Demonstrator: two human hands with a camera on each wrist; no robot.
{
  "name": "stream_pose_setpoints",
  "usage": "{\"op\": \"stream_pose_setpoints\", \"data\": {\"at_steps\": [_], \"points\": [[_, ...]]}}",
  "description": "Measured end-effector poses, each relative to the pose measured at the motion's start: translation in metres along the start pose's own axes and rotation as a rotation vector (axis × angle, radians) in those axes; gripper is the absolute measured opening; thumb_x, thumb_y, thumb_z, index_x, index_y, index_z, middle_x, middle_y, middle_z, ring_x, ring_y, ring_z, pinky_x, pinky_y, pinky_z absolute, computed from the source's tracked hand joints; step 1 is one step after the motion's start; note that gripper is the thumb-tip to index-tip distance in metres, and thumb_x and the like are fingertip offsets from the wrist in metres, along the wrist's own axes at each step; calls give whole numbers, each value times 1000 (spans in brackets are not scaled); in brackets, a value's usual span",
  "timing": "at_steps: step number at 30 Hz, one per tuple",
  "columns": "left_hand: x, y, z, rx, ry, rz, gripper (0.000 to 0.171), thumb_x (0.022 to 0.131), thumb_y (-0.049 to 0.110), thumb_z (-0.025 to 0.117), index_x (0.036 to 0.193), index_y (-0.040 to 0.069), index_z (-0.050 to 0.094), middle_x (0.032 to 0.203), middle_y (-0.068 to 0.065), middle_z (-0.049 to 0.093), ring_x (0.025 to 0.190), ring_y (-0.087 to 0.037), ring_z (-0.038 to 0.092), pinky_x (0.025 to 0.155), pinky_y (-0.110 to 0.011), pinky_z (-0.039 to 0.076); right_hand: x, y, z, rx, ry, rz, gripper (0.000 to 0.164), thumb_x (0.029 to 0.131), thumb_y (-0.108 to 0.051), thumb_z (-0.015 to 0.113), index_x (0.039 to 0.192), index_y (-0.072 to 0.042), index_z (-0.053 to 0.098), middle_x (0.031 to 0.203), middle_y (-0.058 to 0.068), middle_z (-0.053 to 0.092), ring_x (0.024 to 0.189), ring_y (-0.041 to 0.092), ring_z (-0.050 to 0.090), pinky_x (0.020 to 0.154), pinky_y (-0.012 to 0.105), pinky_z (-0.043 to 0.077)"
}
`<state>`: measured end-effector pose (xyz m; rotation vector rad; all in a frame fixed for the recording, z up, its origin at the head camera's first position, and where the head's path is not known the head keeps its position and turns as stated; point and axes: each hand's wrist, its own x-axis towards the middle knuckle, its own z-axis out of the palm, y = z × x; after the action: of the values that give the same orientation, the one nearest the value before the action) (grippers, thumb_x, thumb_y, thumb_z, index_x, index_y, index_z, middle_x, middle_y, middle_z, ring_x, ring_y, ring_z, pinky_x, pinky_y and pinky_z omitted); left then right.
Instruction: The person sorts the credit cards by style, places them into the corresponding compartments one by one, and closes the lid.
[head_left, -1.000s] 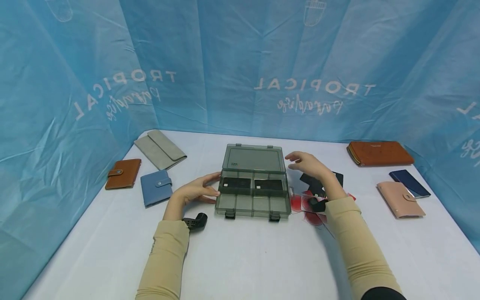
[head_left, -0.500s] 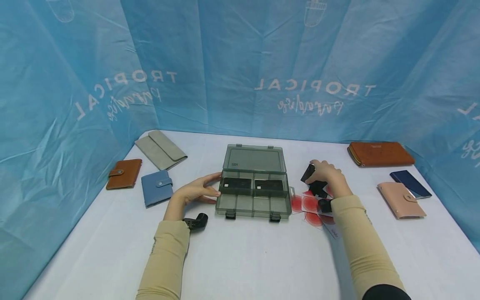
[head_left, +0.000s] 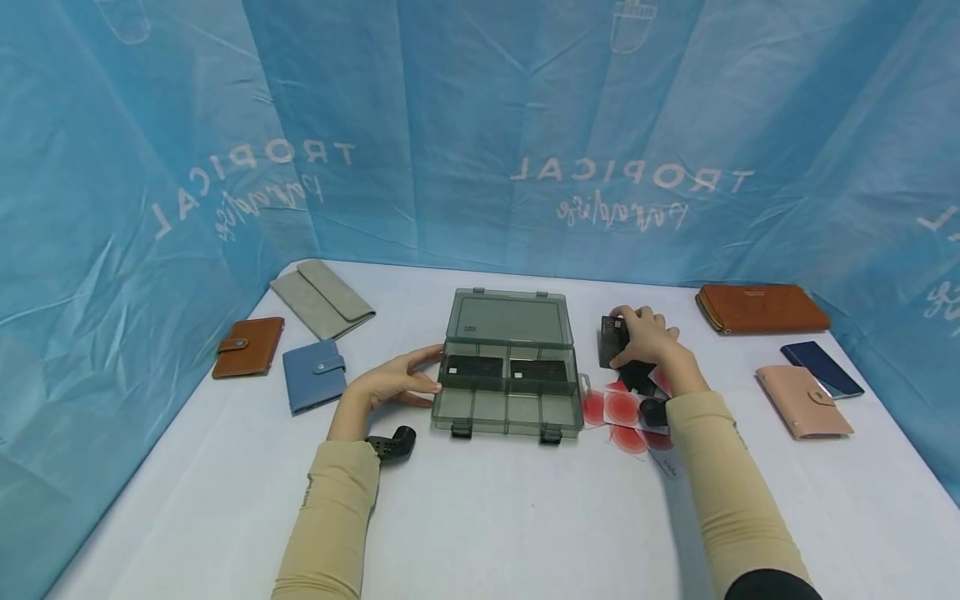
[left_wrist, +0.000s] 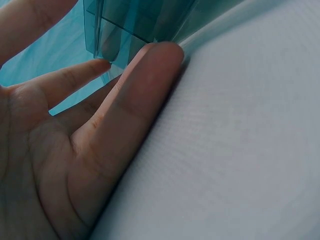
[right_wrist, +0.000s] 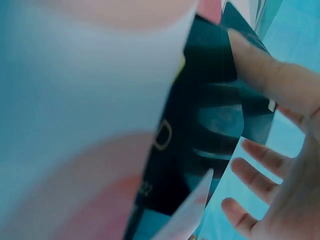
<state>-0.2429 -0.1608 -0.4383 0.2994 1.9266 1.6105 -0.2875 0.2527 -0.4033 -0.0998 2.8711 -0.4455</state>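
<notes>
Cloth (head_left: 465, 100) in blue backs the white table (head_left: 495, 517), left hand (head_left: 388, 383) touching a box (head_left: 489, 407), fingers extended, right hand (head_left: 648, 338) pinching a black card (head_left: 611, 343).

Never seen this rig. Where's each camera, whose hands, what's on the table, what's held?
There's no machine: a person works bare-handed. The wide picture comes from a head-worn camera; the two close-ups come from wrist cameras, one per arm. On the white table sits an open green box with dark cards in its back row. Beside it lie red-and-white cards; wallets lie toward both sides. The left hand touches the box's left edge; the right hand holds a black card.
</notes>
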Motion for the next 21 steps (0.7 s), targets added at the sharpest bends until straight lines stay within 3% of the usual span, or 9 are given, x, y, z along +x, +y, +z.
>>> {"op": "stream_pose_setpoints", "data": {"at_steps": [3,7,12,16,21], "points": [[0,-1,0,1,0,0,83,84,6,65,150,15,15,154,-11,11,104,-26,57,89,-45,51,0,-1,2,62,21,-54,79,74,-14,76,137,-13,29,126,30,41,109,46,40,86,66,29],[0,-2,-1,3,-5,0,83,84,6,65,150,14,15,154,-10,11,104,-26,57,90,-45,51,1,-1,6,215,37,-120,76,80,-1,68,141,-13,25,131,30,42,112,44,45,92,62,36],[1,-2,-2,7,-10,1,83,84,7,65,150,14,15,154,-10,11,103,-24,57,90,-45,51,1,-2,6,435,89,-86,74,84,1,61,144,-9,19,121,30,47,105,41,49,89,54,44],[0,-2,-2,4,-13,-1,83,84,7,65,150,14,15,154,-10,11,102,-24,57,90,-45,50,-4,-5,3,542,143,-50,61,88,-3,59,140,-2,26,111,27,53,98,37,52,87,51,46],[0,-1,-2,-1,-14,4,83,84,7,65,150,14,15,154,-10,11,103,-24,57,90,-45,50,-13,-17,-1,674,193,-57,41,91,-8,57,129,2,43,114,27,55,102,33,53,94,48,45]]}}
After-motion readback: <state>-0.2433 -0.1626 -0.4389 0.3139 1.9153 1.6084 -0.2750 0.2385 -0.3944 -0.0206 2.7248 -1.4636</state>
